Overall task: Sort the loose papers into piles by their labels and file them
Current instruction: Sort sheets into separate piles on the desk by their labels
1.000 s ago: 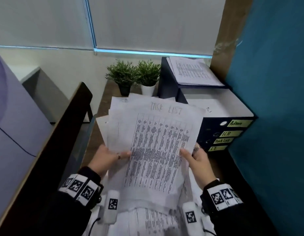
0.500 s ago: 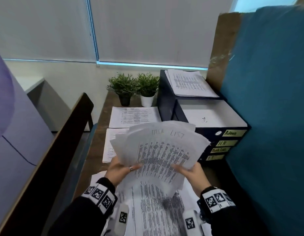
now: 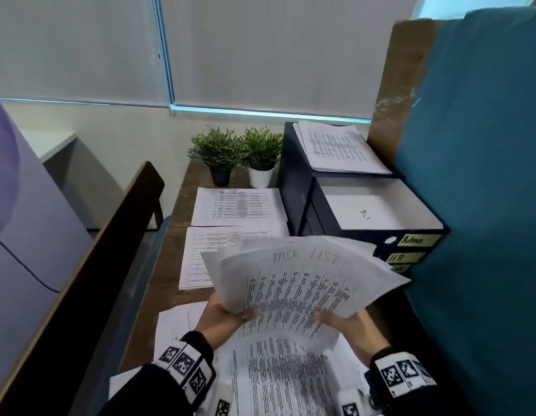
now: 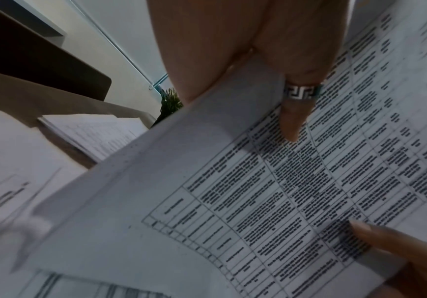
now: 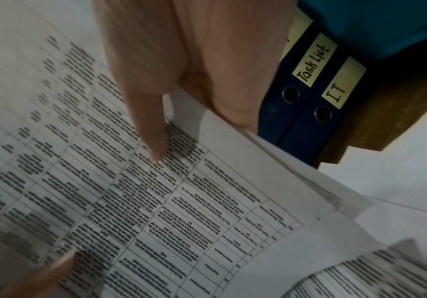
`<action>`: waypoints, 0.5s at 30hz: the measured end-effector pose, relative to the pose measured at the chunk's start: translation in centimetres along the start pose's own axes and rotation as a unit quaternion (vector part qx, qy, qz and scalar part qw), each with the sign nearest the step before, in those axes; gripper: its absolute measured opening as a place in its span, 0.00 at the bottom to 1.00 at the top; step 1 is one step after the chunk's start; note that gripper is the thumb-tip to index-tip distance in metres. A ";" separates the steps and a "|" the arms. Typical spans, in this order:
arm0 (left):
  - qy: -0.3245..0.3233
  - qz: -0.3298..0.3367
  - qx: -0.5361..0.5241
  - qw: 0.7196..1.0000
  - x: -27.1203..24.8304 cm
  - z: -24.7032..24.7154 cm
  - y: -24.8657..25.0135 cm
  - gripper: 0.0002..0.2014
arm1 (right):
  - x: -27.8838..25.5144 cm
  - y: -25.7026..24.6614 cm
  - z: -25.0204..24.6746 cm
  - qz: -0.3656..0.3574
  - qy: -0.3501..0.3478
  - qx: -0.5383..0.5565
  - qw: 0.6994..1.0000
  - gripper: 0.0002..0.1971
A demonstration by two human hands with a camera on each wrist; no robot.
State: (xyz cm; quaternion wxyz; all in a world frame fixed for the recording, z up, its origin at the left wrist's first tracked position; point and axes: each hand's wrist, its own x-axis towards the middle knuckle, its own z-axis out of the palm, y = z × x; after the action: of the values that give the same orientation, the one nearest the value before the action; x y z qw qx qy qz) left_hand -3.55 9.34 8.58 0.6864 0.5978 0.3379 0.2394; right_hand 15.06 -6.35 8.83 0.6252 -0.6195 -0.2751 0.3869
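- While fanned out at lower centre of the head view, sheaf of papers [image 3: 293, 283] held above the desk [image 3: 170, 265], top sheet hand-lettered "TASK LIST", upper edges splayed wide, right corner reaching toward the binders [image 3: 410, 244].
- Gripped at lower left edge by left hand [image 3: 223, 321], ringed thumb [image 4: 294, 113] pressed on the print, fingers beneath.
- Gripped at lower right edge by right hand [image 3: 355, 331], thumb [image 5: 151, 129] on top, fingers curled under.
- Below, more loose sheets [image 3: 278, 382] spread across the near desk.
- Beyond, two sorted piles [image 3: 236, 207] flat in mid-frame, just left of the binders.
- Stacked binders at right labelled Admin, H.R, Task List [image 5: 314, 64], I.T; another pile [image 3: 338, 148] on top.
- Open room narrow: teal partition [image 3: 476, 175] at right, dark chair back [image 3: 89, 265] at left.
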 end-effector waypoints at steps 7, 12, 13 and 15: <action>0.000 0.025 0.026 0.999 1.4 0.3 1.7 0.19 | 1.2 -1.9 0.3 -0.023 -0.018 -0.024 0.999 0.22; -0.009 0.061 -0.017 0.998 1.2 0.6 3.6 0.20 | 1.5 -4.0 -0.1 -0.072 0.014 0.023 0.997 0.30; -0.020 0.075 -0.026 0.997 1.1 0.6 4.1 0.21 | 1.5 -4.6 -0.3 -0.076 0.007 0.016 0.997 0.34; -0.030 0.099 -0.028 0.994 1.1 0.7 4.9 0.23 | 1.6 -5.4 -0.8 -0.073 0.006 0.002 0.997 0.32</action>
State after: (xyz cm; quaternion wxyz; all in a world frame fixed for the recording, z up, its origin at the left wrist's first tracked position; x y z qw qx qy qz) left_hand -1.98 10.55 13.27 0.6859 0.6156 0.2489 0.2977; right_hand 17.31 -5.12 13.84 0.6547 -0.5989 -0.3148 0.3371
